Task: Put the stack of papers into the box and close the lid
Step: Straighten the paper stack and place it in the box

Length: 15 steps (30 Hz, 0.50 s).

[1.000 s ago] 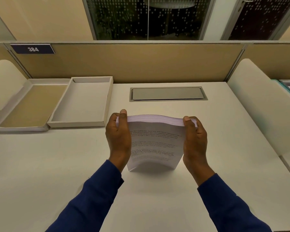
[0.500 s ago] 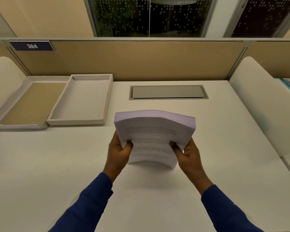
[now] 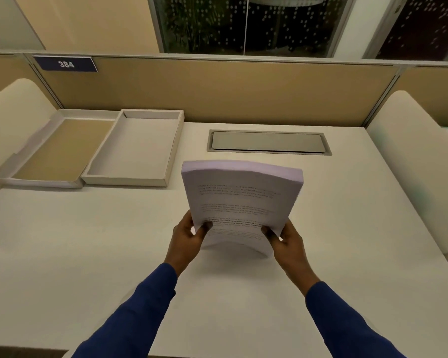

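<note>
A thick stack of printed papers (image 3: 239, 200) is held above the middle of the desk, tilted up toward me and bowed. My left hand (image 3: 188, 237) grips its lower left corner and my right hand (image 3: 287, 241) grips its lower right corner, thumbs on the top sheet. An open, empty white box (image 3: 137, 148) lies at the back left of the desk. Its lid (image 3: 60, 151), with a tan inner face, lies flat against the box's left side.
A metal cable hatch (image 3: 268, 142) is set into the desk behind the papers. A tan partition (image 3: 217, 91) with a "384" label (image 3: 65, 64) runs along the back. Rounded cream dividers stand at the left (image 3: 13, 109) and right (image 3: 414, 161) edges.
Both hands slid from the stack's upper sides down to its lower corners. The stack has come off the desk and risen a little.
</note>
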Available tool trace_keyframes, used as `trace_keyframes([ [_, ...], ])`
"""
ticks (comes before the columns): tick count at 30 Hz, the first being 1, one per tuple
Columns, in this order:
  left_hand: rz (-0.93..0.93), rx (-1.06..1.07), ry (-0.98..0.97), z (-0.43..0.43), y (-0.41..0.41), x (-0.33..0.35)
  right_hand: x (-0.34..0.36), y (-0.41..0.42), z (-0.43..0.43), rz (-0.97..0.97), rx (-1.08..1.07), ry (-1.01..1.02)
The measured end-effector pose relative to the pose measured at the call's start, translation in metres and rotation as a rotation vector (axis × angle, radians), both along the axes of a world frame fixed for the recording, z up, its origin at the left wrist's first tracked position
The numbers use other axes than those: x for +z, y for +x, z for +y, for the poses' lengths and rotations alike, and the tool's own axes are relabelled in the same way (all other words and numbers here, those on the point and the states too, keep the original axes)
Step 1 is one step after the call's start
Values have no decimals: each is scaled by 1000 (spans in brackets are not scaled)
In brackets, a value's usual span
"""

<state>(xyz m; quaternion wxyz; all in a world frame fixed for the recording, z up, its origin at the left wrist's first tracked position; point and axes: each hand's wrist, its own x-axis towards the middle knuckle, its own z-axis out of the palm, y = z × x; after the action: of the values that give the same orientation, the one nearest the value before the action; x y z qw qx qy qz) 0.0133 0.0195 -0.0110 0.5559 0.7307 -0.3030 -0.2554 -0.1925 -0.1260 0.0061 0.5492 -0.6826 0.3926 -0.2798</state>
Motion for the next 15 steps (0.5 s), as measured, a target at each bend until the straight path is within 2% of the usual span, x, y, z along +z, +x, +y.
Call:
trace_keyframes([
  [7,55,33,-34,9,38,4,16,43,-6,-47,87,37],
  [15,254,51,-9,28,163,27,29,170,7,-67,21,217],
])
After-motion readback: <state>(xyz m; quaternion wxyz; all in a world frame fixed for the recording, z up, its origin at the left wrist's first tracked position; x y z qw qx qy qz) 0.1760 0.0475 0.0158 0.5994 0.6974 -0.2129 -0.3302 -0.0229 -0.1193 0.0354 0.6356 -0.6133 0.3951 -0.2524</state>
